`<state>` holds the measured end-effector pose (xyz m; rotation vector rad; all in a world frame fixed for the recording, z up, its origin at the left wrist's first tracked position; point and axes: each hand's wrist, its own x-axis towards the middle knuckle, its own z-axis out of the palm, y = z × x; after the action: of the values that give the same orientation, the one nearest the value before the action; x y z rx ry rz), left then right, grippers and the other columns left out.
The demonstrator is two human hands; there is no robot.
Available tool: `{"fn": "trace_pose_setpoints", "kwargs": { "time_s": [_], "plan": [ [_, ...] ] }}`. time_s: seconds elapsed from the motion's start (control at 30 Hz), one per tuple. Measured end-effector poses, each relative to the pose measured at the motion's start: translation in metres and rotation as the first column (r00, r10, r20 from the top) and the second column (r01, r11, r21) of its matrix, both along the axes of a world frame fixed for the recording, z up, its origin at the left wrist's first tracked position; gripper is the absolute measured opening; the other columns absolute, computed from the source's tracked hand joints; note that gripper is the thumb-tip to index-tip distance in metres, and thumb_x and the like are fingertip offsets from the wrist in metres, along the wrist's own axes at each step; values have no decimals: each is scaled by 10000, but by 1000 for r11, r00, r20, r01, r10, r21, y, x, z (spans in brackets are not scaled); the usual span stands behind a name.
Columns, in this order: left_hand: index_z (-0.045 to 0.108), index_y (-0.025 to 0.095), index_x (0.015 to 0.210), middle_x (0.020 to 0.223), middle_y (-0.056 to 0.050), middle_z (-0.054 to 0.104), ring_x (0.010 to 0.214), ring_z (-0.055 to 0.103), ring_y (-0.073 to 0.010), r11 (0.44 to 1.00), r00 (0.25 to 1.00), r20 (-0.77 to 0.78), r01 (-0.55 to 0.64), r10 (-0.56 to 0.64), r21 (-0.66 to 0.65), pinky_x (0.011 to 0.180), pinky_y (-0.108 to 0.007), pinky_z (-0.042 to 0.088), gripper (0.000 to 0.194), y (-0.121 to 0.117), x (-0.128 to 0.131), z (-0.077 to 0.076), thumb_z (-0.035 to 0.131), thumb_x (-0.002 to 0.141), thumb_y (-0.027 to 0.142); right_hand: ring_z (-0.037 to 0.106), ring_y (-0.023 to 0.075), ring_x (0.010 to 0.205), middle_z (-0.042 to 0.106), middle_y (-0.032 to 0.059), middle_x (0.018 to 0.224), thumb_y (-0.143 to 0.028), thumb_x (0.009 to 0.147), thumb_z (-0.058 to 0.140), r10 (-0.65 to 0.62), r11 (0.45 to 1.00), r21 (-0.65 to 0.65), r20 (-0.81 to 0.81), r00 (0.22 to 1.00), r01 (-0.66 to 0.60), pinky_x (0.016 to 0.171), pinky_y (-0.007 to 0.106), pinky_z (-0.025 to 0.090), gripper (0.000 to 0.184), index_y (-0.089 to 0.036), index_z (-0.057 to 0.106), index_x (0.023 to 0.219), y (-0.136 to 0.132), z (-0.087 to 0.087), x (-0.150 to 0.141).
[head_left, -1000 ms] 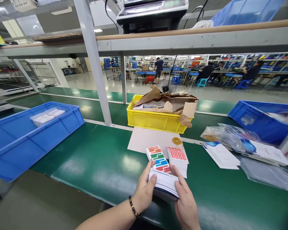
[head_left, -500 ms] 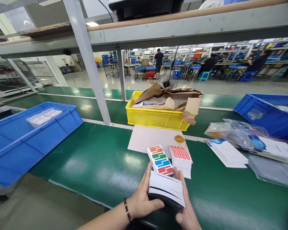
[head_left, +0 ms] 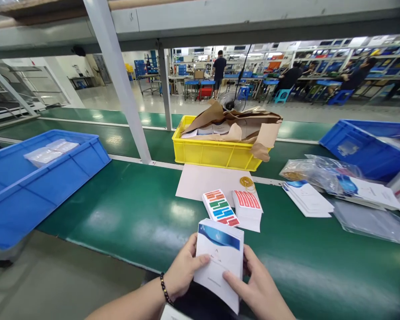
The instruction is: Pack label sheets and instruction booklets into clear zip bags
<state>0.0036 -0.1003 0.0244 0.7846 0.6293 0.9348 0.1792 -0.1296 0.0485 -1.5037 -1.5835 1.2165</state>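
Note:
A stack of white booklets (head_left: 218, 262) with a blue wave band across the top cover is held between both hands. My left hand (head_left: 183, 266) grips its left side, thumb on the cover. My right hand (head_left: 256, 280) closes on the right side, its thumb also pressed on the cover. Just beyond lie a stack of cards printed with coloured blocks (head_left: 220, 207) and a stack of red-printed sheets (head_left: 247, 210). Yellow rubber bands (head_left: 247, 182) rest behind them on a white sheet (head_left: 200, 182). Another white paper edge (head_left: 173, 314) shows at the bottom.
A yellow crate (head_left: 216, 154) with brown paper and booklets stands behind. Blue bins (head_left: 53, 178) flank the green bench (head_left: 126, 213). Booklets (head_left: 306, 199) and plastic bags (head_left: 373, 222) lie to the right. A metal post (head_left: 120, 84) rises at left; people sit and stand farther back.
The booklet stack has turned from edge-on to cover up. Both thumbs now lie on its cover. The view has tilted down slightly.

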Motion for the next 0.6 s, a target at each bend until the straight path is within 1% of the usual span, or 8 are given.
{"fn": "trace_pose_setpoints", "kwargs": {
  "time_s": [0.03, 0.1, 0.17, 0.23, 0.27, 0.4, 0.5, 0.6],
  "plan": [
    [439, 142, 1147, 1076, -127, 568, 968, 538, -252, 993, 998, 65, -10, 18, -121, 848, -389, 386, 423, -5, -1, -3, 543, 741, 200, 556, 225, 914, 561, 93, 1076, -370, 740, 561, 5, 1000, -23, -6, 1000, -5, 774, 329, 457, 482, -183, 384, 1147, -2, 5, -5],
    [476, 114, 1092, 1025, -138, 593, 918, 567, -245, 951, 988, 144, -7, 55, -309, 833, -388, 396, 344, -14, -4, -9, 515, 760, 195, 548, 225, 923, 563, 94, 1077, -416, 772, 496, 11, 999, -47, -21, 1000, -12, 779, 325, 451, 458, -179, 397, 1151, -6, 11, -14],
    [493, 103, 1072, 1011, -140, 602, 915, 574, -240, 913, 978, 199, 18, 69, -408, 846, -386, 390, 316, -20, -10, -13, 504, 766, 181, 528, 224, 959, 558, 96, 1097, -443, 820, 385, -17, 998, -57, -25, 1000, 15, 815, 320, 429, 433, -178, 419, 1160, -10, 12, -20],
    [505, 99, 1069, 1007, -139, 608, 923, 574, -236, 893, 969, 234, 33, 81, -449, 863, -383, 384, 305, -26, -15, -14, 489, 781, 197, 524, 222, 954, 578, 92, 1063, -451, 844, 307, -44, 997, -64, -31, 999, 42, 823, 303, 418, 431, -174, 480, 1125, -13, 13, -25],
    [511, 95, 1067, 1003, -141, 611, 927, 574, -236, 888, 966, 244, 37, 86, -458, 870, -385, 381, 302, -28, -18, -14, 477, 792, 218, 535, 223, 922, 598, 90, 1017, -455, 846, 295, -47, 997, -71, -42, 998, 44, 801, 294, 426, 437, -167, 517, 1088, -15, 13, -26],
    [542, 66, 1036, 988, -162, 619, 934, 574, -250, 886, 963, 257, 49, 81, -462, 891, -407, 369, 338, -37, -23, -11, 422, 827, 302, 548, 203, 708, 621, 60, 791, -470, 834, 318, -37, 992, -125, -99, 994, 25, 632, 264, 442, 443, -140, 591, 946, -21, 14, -25],
    [556, 54, 1017, 987, -174, 619, 938, 574, -261, 884, 964, 259, 63, 66, -463, 900, -423, 360, 347, -40, -25, -11, 406, 833, 308, 485, 160, 615, 567, 31, 686, -461, 826, 353, -2, 985, -172, -86, 996, -13, 544, 225, 393, 408, -136, 599, 797, -23, 12, -20],
    [563, 47, 1011, 982, -180, 621, 938, 574, -272, 879, 960, 277, 90, 49, -468, 901, -438, 355, 369, -40, -25, -11, 387, 839, 321, 387, 114, 546, 465, 1, 603, -462, 821, 368, 0, 981, -194, -52, 999, -10, 480, 201, 319, 409, -135, 535, 643, -25, 7, -16]
  ]
}}
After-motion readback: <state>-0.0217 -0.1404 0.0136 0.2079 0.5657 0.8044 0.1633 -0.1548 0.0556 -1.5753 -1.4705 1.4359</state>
